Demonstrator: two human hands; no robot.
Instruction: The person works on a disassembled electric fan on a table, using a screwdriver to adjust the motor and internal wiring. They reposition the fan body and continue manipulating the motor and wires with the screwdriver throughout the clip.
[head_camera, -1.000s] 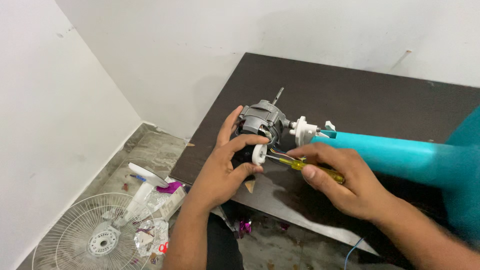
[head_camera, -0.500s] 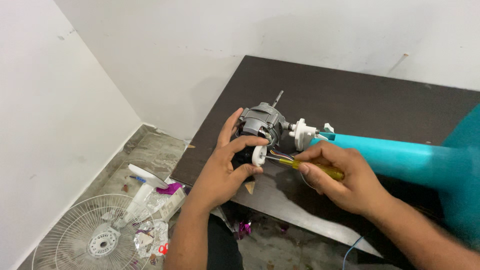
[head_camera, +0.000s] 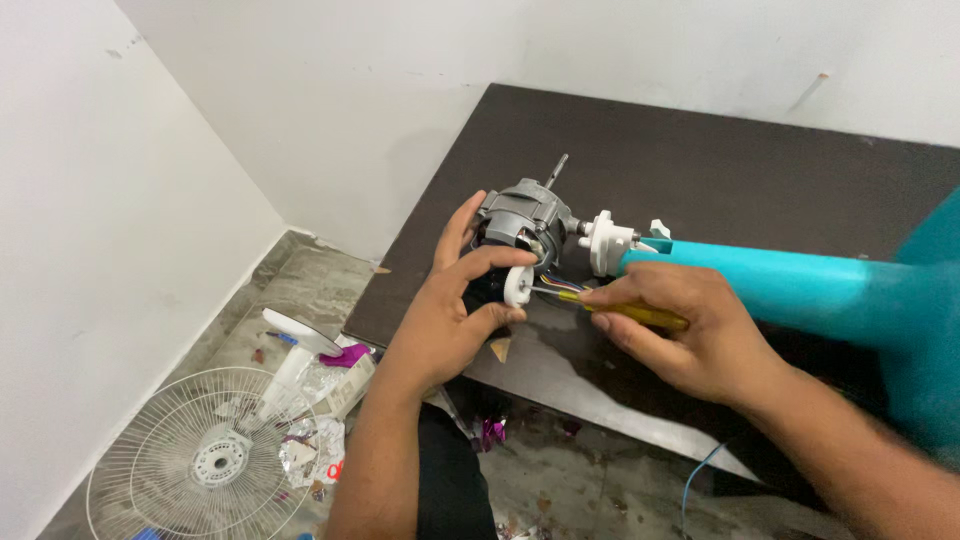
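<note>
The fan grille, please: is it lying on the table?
No, the fan grille lies on the floor, left of and below the dark table.

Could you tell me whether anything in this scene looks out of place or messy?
Yes. A white wire fan guard lies flat on the floor with crumpled foil and wrappers strewn beside it. On the dark table, the grey fan motor sits bare with coloured wires exposed, held by the left hand while the right hand works a yellow-handled screwdriver.
</note>
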